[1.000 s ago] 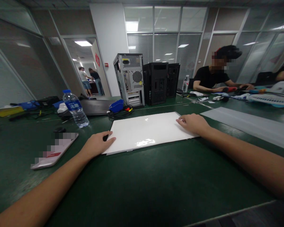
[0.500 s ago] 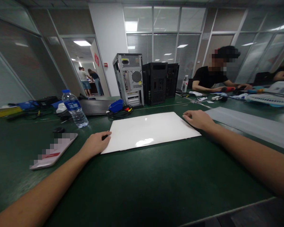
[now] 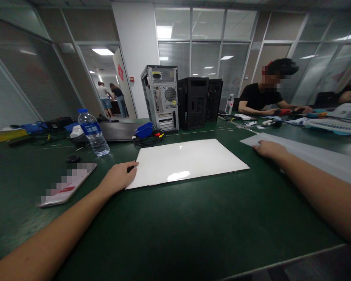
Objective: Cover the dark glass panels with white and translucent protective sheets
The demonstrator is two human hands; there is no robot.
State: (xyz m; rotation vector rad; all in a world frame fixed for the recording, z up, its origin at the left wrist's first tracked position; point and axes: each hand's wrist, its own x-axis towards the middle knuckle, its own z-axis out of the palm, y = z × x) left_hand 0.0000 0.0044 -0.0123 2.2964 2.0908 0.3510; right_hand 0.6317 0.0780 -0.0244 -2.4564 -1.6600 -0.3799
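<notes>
A glossy white panel [image 3: 184, 162] lies flat on the green table [image 3: 175, 230] in front of me. My left hand [image 3: 119, 177] rests at the panel's near left corner, fingers curled around a small black object [image 3: 130, 169]. My right hand [image 3: 268, 149] is off the panel, lying palm down on the near end of a long translucent grey sheet [image 3: 316, 156] to the right, fingers apart.
A water bottle [image 3: 93, 133], a flat packet [image 3: 66, 184] and cables sit at the left. Three computer towers [image 3: 181, 102] stand behind the panel. A person in a black shirt [image 3: 260, 97] works at the far right among tools. Two people stand in the doorway [image 3: 109, 99].
My right hand left the panel's far right corner and moved right onto the grey sheet. The panel settled flat. My left hand stayed at the left corner.
</notes>
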